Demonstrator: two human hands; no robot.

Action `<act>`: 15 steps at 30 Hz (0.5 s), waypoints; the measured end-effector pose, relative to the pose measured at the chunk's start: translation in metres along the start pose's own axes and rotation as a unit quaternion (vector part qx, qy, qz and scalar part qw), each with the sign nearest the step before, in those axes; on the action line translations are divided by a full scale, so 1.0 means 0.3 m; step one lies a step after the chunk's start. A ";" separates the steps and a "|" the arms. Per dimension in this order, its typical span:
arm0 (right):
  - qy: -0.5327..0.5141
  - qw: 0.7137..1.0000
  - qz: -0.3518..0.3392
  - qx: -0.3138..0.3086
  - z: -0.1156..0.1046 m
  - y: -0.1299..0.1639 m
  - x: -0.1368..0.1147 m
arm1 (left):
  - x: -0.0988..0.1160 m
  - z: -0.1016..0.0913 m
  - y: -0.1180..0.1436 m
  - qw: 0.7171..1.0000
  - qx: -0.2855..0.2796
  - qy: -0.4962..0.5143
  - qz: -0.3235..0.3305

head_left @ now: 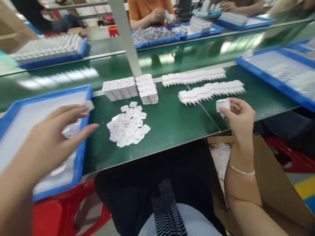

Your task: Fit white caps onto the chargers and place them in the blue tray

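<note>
My right hand (240, 114) pinches a small white plug-like plastic housing (222, 105) between thumb and fingers, above the front of the green bench. At the left, my left hand (54, 131) reaches over a blue-rimmed tray (85, 137), thumb and fingers apart. A small pale piece (89, 105) shows by its fingertips at the tray's corner; I cannot tell whether they touch it. Between my hands lies a loose heap of flat white plates (129, 126). Behind the right hand stand two rows of similar white housings with pins, the nearer row (211, 91) and the farther row (194, 77).
Neat stacks of white plates (120, 88) stand by a grey post (125, 36). Another blue tray (273, 68) with white parts lies at the right. A cardboard box (265, 173) sits below the bench. Across from me, a person in orange (150, 13) handles a part.
</note>
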State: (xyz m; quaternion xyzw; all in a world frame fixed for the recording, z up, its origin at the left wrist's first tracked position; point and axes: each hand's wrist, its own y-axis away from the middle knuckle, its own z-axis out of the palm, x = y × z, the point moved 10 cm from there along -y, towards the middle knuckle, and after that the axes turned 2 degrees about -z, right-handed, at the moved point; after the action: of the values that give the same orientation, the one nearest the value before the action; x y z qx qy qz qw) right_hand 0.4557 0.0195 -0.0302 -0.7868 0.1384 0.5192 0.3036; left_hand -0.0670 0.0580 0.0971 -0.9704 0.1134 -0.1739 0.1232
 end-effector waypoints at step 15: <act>-0.358 0.896 -0.067 -0.254 0.593 0.648 -0.475 | 0.274 0.411 0.364 0.830 0.068 0.548 -0.082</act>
State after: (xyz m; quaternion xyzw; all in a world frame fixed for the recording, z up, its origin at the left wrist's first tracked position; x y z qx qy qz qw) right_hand 0.1615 -0.0348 -0.0160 -0.6058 -0.1688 0.7616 0.1564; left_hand 0.0339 -0.0421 -0.0199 -0.7108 0.0705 -0.6938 0.0917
